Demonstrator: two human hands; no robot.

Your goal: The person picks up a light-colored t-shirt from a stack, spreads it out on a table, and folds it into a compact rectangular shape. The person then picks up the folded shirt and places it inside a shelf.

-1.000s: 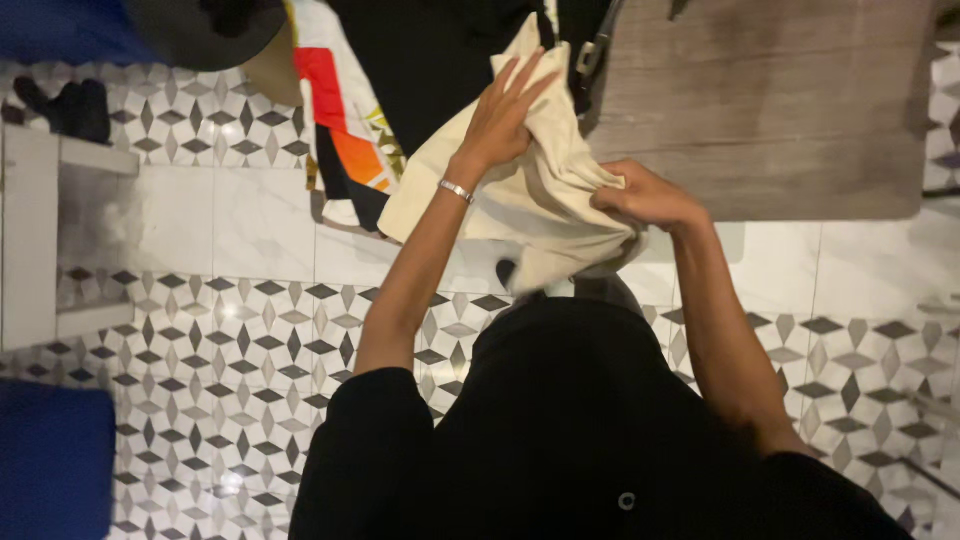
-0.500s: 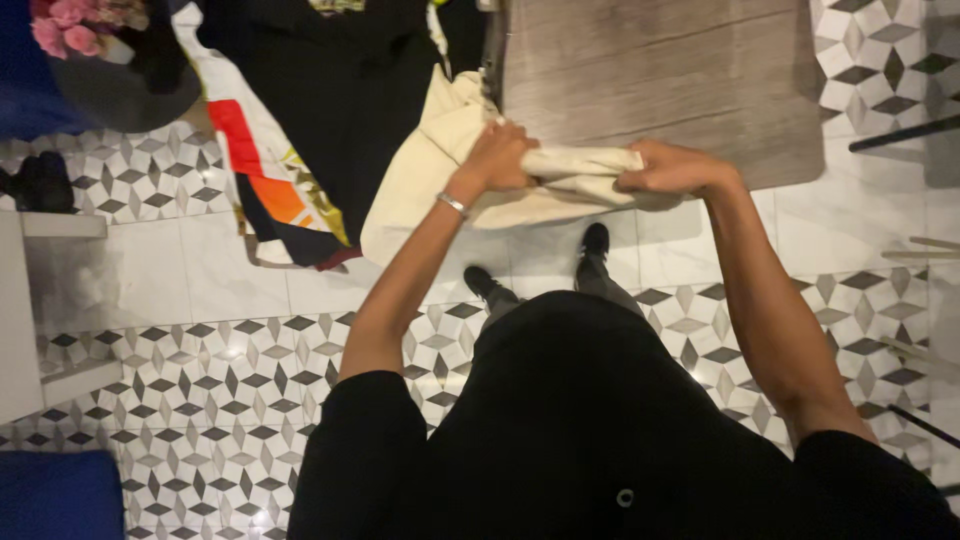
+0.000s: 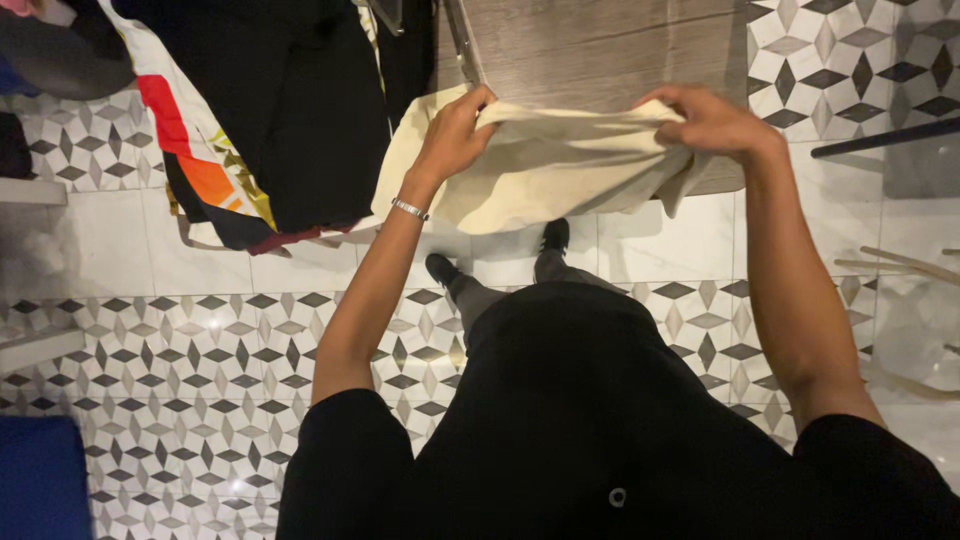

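Note:
A cream cloth (image 3: pixel 545 175) is stretched out between both my hands, hanging in front of the near edge of a grey wooden table (image 3: pixel 600 50). My left hand (image 3: pixel 455 130), with a silver bracelet on the wrist, grips the cloth's upper left edge. At the upper right edge, my right hand (image 3: pixel 710 120) pinches it. The cloth sags below my hands and hides part of the table's edge.
Black clothes and a red, orange and white garment (image 3: pixel 200 160) hang at the upper left. My black shoes (image 3: pixel 550 235) stand on a patterned tile floor (image 3: pixel 200 350). A blue object (image 3: pixel 40 480) sits at the lower left, and thin rods (image 3: pixel 900 265) lie at the right.
My hands have moved apart, spreading the bunched cloth wide. The view has shifted so the table and hanging clothes sit higher in the frame.

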